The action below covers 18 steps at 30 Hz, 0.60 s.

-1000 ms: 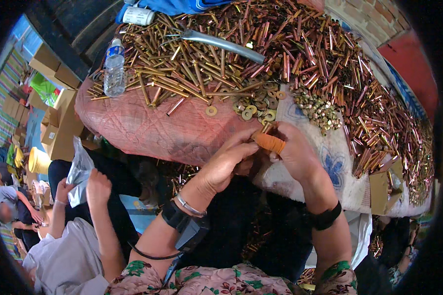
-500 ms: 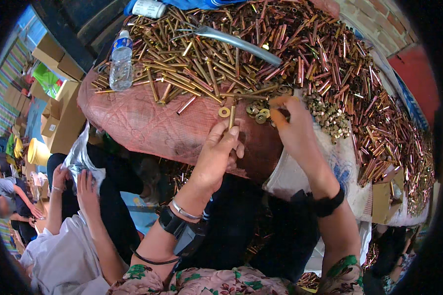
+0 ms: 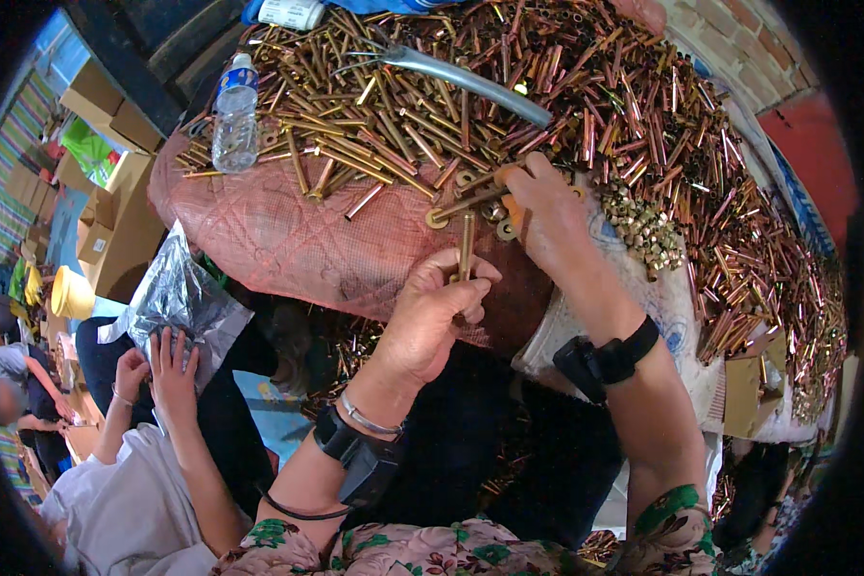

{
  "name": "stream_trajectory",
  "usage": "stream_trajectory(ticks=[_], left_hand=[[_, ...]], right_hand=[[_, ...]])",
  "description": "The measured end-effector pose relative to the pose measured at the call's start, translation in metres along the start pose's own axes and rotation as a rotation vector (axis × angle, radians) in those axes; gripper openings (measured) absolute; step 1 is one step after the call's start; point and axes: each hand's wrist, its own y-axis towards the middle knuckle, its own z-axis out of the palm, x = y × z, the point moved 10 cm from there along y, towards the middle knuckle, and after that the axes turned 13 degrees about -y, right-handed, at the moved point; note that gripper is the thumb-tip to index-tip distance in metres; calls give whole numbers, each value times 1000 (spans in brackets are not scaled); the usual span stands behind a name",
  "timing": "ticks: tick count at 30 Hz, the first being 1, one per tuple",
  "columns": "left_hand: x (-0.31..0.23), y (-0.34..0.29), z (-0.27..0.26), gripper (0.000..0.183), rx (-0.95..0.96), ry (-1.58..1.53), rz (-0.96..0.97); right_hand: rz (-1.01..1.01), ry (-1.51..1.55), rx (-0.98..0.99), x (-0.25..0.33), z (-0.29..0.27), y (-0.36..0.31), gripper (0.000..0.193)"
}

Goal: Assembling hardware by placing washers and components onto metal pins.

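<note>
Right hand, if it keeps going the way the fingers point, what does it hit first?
The right hand points up and left over the heap. First in line are probably the brass rings and tubes by its fingertips, then the long grey metal tool lying on the pile. Depth is hard to judge here.

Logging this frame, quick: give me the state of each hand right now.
Left hand: closed on a brass tube, held upright.
Right hand: fingers down on the pile of brass tubes; whether it grips anything cannot be told.
</note>
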Motion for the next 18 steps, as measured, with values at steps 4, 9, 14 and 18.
stream_trajectory(ticks=[4,9,14,18], left_hand=[[-1,1,-8,13,-98,-61,72],[-4,-3,-15,12,-273,-9,102],[7,-4,-15,7,-269,49,47],[6,-7,-10,6,-287,77,56]], right_hand=[[14,-118,-35,2,-21,-3,13],[250,239,87,6,-23,-42,15],[360,564,230,21,-13,-64,15],[317,465,174,5,-16,-57,17]])
